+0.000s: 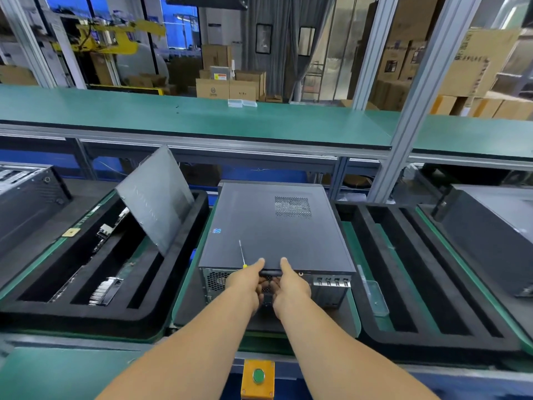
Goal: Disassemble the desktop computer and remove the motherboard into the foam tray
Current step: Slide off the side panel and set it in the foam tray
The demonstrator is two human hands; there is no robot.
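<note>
A dark grey desktop computer case (268,226) lies flat on the conveyor in front of me, its rear panel facing me. Both my hands meet at the near top edge of its side cover. My left hand (246,280) has the thumb on top of the cover and the fingers curled under a black handle (270,273). My right hand (291,281) grips the same handle from the right, thumb on top. A thin screwdriver with a yellow handle (242,254) rests on the cover beside my left thumb. The black foam tray (95,284) on the left holds removed parts.
A loose side panel (157,197) leans up in the left foam tray. Another slotted foam tray (409,269) sits at the right with a clear plastic box (375,295). More computer cases stand at far left (26,203) and far right (490,229). A green push button (258,376) is below.
</note>
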